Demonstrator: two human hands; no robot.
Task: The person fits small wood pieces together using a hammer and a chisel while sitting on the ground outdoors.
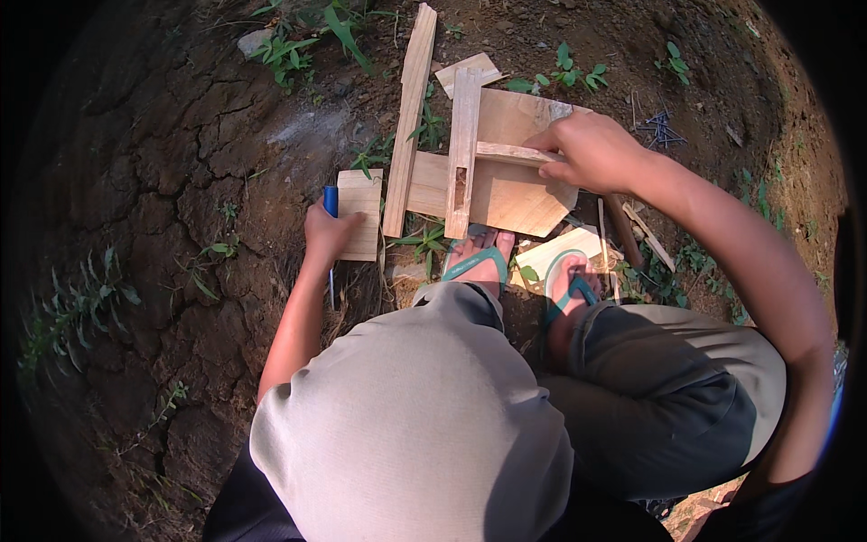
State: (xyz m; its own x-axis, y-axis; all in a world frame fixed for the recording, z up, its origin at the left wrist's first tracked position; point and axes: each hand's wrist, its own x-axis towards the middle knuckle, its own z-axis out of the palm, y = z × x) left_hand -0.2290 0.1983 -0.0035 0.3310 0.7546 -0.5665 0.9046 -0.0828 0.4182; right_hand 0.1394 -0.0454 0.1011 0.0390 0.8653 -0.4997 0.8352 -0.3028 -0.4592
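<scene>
My left hand (330, 233) is closed around a blue-handled tool (330, 200). Its thin shaft points down below the fist; I cannot make out the tip. The thumb side rests against a small flat board (363, 194) on the ground. To the right, my right hand (596, 149) pinches the end of a short wooden strip (510, 154). That strip's other end meets a longer wooden piece (463, 117) with a rectangular slot cut near its lower end. Both lie over a wide, angled wooden board (519, 199).
A long narrow plank (413, 117) lies between the hands. Blue-grey nails (662, 129) are piled on the soil at right. Wood offcuts (564, 253) lie around my sandalled feet (483, 257). Small green plants (287, 56) and a stone (255, 42) dot the cracked ground.
</scene>
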